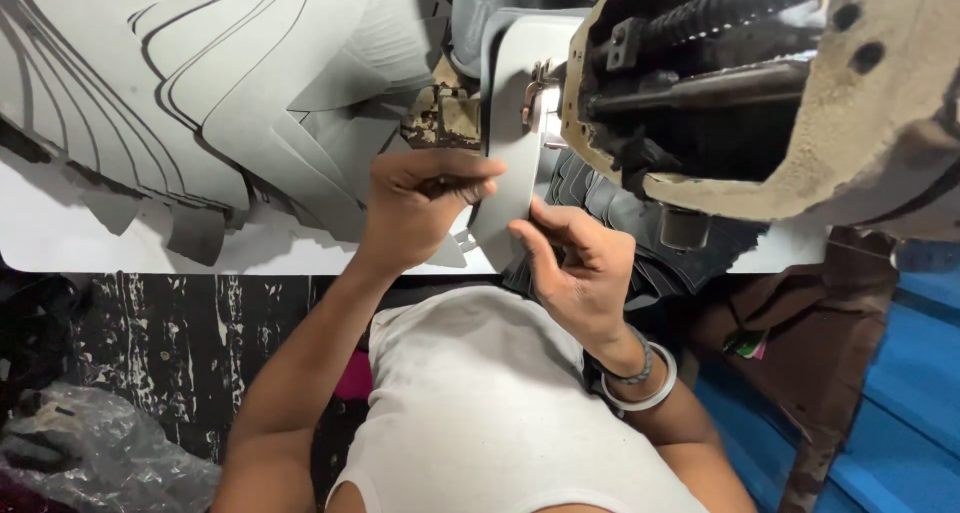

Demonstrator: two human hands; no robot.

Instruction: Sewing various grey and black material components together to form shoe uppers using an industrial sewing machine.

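White table (60,238), grey cut pieces (200,93), worn machine (800,103)

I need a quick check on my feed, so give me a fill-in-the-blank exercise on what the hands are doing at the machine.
1. Both hands grip one flat pale grey cut piece under the ____ machine.
2. The white and grey bangles sit on the ____ wrist.
3. The stack of grey cut pieces lies on the ____ side of the white table.

Missing words: sewing; right; left
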